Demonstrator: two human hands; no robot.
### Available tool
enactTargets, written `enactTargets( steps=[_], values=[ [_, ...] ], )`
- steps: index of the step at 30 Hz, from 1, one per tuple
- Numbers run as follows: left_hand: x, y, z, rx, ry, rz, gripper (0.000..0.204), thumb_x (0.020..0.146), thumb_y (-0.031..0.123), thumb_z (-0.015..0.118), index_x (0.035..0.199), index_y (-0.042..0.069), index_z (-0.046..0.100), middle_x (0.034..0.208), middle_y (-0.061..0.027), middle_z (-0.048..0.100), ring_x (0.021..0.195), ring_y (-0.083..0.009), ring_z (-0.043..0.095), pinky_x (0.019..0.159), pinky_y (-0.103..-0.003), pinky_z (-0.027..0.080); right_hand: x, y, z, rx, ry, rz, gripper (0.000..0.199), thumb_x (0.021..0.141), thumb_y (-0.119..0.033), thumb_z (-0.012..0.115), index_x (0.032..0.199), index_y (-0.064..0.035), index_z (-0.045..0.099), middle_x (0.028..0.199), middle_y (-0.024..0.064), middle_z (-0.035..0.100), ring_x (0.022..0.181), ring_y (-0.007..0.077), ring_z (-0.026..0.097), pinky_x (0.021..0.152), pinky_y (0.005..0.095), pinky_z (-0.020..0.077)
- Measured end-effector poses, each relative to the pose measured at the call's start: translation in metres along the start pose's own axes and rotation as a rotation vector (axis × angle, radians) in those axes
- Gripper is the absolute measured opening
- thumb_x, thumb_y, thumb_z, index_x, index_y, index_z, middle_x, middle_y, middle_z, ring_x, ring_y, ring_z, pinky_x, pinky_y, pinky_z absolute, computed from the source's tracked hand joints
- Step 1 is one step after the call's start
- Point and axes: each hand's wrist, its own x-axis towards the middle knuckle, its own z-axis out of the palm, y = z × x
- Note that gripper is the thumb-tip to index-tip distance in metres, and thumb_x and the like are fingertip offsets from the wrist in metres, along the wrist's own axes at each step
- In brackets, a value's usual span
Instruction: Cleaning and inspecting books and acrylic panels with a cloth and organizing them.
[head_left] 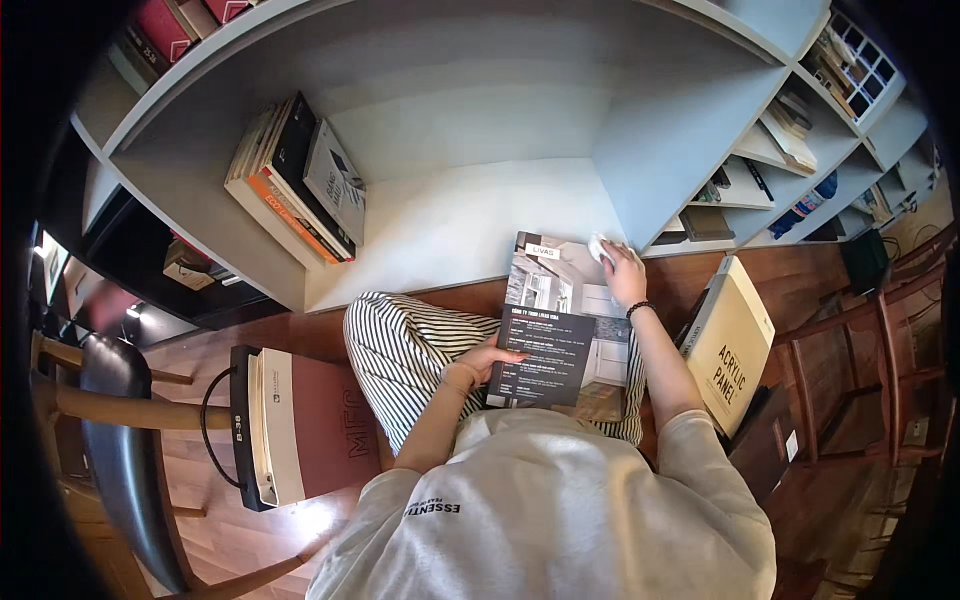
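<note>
A large glossy catalogue [560, 320] with a dark panel on its cover lies on my lap, over my striped trousers [400, 345]. My left hand [480, 362] rests on its left edge with fingers laid on the dark panel, holding it steady. My right hand [622, 272] is at the catalogue's far right corner, pressing a small white cloth [603, 247] against it. A dark bead bracelet sits on my right wrist. The empty pale shelf compartment [450, 215] lies just beyond the catalogue.
A stack of books [300, 180] leans in the left part of the shelf compartment. A cream sample binder [735, 340] stands on the wooden floor at my right. A red and white sample case [300, 420] lies at my left, beside a dark chair [120, 440].
</note>
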Motion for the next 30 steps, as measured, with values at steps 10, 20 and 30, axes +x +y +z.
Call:
enactTargets(
  steps=[10, 20, 30],
  values=[
    [-0.009, 0.008, 0.006, 0.045, 0.01, -0.028, 0.063, 0.074, -0.004, 0.069, 0.131, 0.006, 0.044, 0.115, -0.0076, 0.061, 0.106, -0.0189, 0.058, 0.092, -0.033, 0.047, -0.075, -0.059, -0.025, 0.085, -0.079, -0.114, 0.035, 0.087, -0.014, 0.058, 0.122, -0.0124, 0.06, 0.125, 0.0105, 0.059, 0.121, 0.0321, 0.05, 0.105, 0.0395, 0.0369],
    [-0.005, 0.005, 0.003, 0.02, 0.006, -0.011, 0.06, 0.075, -0.004, 0.068, 0.129, 0.005, 0.045, 0.114, -0.0076, 0.062, 0.104, -0.0191, 0.059, 0.092, -0.033, 0.047, -0.076, -0.084, -0.033, 0.102, -0.17, -0.202, 0.037, 0.088, -0.014, 0.057, 0.125, -0.0115, 0.058, 0.129, 0.0098, 0.056, 0.124, 0.029, 0.049, 0.108, 0.0384, 0.0342],
    [-0.003, 0.006, 0.011, 0.048, -0.013, -0.008, 0.066, 0.074, -0.006, 0.066, 0.133, 0.005, 0.041, 0.116, -0.0099, 0.06, 0.103, -0.0194, 0.06, 0.092, -0.033, 0.047, 0.004, -0.036, 0.024, -0.054, 0.043, 0.03, 0.032, 0.089, -0.016, 0.054, 0.12, -0.0122, 0.061, 0.125, 0.0103, 0.058, 0.119, 0.0299, 0.052, 0.104, 0.0407, 0.0373]
  ],
)
